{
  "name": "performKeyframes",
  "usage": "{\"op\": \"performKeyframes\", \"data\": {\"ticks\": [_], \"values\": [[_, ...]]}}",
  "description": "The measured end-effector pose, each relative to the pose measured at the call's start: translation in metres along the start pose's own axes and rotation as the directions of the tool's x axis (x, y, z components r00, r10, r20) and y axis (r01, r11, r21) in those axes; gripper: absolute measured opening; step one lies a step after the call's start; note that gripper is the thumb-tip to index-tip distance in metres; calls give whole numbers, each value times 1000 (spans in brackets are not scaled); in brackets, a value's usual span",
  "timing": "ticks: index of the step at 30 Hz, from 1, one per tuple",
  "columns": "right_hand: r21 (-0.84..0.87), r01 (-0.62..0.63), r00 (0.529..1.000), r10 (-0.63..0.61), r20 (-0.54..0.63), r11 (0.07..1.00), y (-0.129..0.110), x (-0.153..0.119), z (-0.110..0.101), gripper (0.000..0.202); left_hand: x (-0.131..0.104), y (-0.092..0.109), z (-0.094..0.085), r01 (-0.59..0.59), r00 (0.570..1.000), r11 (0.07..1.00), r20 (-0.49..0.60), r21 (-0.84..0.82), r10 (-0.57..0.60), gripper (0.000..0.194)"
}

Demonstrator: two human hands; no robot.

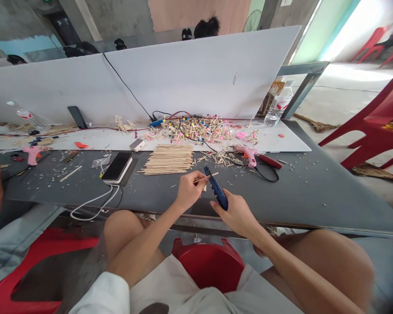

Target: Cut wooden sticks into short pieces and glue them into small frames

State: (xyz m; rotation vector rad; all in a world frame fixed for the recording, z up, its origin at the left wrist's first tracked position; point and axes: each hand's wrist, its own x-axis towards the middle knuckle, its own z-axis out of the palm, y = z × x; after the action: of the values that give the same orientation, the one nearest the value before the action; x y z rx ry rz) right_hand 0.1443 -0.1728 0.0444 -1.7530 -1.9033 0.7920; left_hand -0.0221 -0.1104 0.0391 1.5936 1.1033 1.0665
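Between the fingertips of my left hand (190,190) is a thin wooden stick (213,175), its far end reaching past the jaws of a tool. My right hand (238,212) grips that tool, a pair of dark blue pliers or cutters (218,192), by the handles. The jaws point away from me and sit at the stick. Whether they press on it is too small to tell. Beyond my left hand lies a bundle of long wooden sticks (169,159). Short cut pieces (225,159) are scattered behind the tool.
A pink glue gun (250,156) and a red-handled tool (270,162) lie to the right. A phone on a white power bank (117,167) with a looped cable is at left. Behind stand a heap of joined sticks (199,129), a white board (183,78) and a water bottle (279,104).
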Motion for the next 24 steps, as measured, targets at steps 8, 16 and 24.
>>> {"op": "performKeyframes", "data": {"ticks": [8,16,24], "values": [[-7,-7,1000,7,8,1000,1,1,1,15,1,-3,-1,29,1000,999,5,-19,-29,33],[-6,-40,999,40,1,999,2,1,3,13,1,-6,0,29,1000,998,11,-47,-28,32],[-18,-29,999,28,-22,999,3,3,3,12,0,-3,0,13,998,995,55,-94,-7,38]]}}
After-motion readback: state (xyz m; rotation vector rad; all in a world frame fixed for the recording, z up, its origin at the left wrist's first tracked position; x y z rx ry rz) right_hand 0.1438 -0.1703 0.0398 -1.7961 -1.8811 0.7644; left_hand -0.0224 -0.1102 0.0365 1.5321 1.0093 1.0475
